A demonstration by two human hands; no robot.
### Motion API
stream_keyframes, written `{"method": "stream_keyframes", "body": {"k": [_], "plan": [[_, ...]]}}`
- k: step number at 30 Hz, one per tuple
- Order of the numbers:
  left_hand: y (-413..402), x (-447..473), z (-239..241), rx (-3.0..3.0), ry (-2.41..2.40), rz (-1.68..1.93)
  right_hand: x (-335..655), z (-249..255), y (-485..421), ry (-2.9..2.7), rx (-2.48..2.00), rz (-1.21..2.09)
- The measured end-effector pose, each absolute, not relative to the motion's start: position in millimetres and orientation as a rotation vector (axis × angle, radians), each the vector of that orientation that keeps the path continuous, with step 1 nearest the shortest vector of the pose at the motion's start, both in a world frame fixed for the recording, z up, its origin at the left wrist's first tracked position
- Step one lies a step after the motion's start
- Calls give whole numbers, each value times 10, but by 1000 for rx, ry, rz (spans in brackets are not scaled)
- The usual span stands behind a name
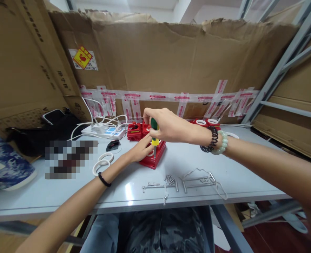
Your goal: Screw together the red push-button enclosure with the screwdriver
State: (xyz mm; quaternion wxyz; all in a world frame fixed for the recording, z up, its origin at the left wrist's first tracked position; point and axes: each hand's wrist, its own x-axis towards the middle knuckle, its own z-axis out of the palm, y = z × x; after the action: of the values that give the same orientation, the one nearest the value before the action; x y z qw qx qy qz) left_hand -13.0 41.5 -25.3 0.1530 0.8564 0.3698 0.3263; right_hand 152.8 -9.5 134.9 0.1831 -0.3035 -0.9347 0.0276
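The right hand (168,124) grips a green-and-yellow screwdriver (154,133), its shaft nearly upright over the near end of a red plastic base (152,163) mid-table. The left hand (139,151) lies over that base; its fingertips are partly hidden, so I can't tell whether it grips. Screwdriving seems under way but unfinished: loose screws (169,180) lie nearby, and 2 white rings (103,163) sit unattached. Whether the screwdriver tip meets a screw is too small to see.

Seems to be a simple workshop, or some small assembly place. Has a white worktable (192,154) with a screwdriver (155,142), loose screws (169,180) and a red device (159,154); is closed around by taped cardboard sheets (171,56), beside a grey metal frame (279,70).
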Motion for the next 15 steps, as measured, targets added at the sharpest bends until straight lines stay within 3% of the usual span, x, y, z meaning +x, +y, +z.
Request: {"method": "stream_keyframes", "body": {"k": [15], "plan": [[401, -127, -246, 2450, 1089, 940, 1544, 1255, -49, -2607, -885, 51]]}}
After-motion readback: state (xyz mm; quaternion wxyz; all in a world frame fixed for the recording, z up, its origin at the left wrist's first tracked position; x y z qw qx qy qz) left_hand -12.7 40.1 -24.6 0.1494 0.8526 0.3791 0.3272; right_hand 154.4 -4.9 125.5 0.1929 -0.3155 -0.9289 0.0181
